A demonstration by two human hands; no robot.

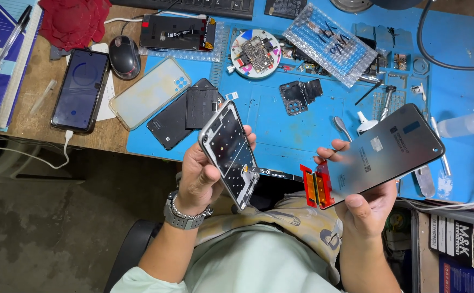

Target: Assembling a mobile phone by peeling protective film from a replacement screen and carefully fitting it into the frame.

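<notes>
My left hand grips a bare phone frame with silver edges, tilted with its inner side toward me. A grey watch sits on that wrist. My right hand holds a dark grey phone display panel from below, its back side up, with an orange flex cable hanging at its lower left end. Both parts are held apart above the front edge of a blue work mat.
On the mat lie a dark back cover, a clear phone case, a camera bracket, a round tray with a circuit board, bubble wrap and tools. A charging phone, a mouse and a book sit left.
</notes>
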